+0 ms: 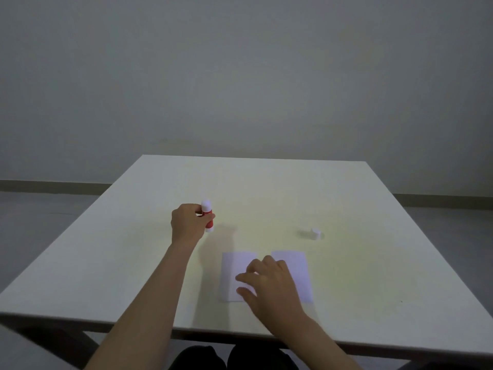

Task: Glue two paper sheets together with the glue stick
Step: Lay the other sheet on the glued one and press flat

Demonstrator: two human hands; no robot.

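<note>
A red and white glue stick (207,218) stands upright on the table, left of centre, with my left hand (188,225) closed around its red barrel. Its white cap (315,233) sits apart on the table to the right. Two white paper sheets lie side by side near the front edge: the left sheet (234,265) and the right sheet (300,271). My right hand (269,281) rests over the gap between them, fingers spread, fingertips on the left sheet, covering the inner edges of both.
The white table (373,263) stands before a plain grey wall, with grey floor on both sides. Its front edge runs just below the sheets. My knees in dark clothing (232,359) show under that edge.
</note>
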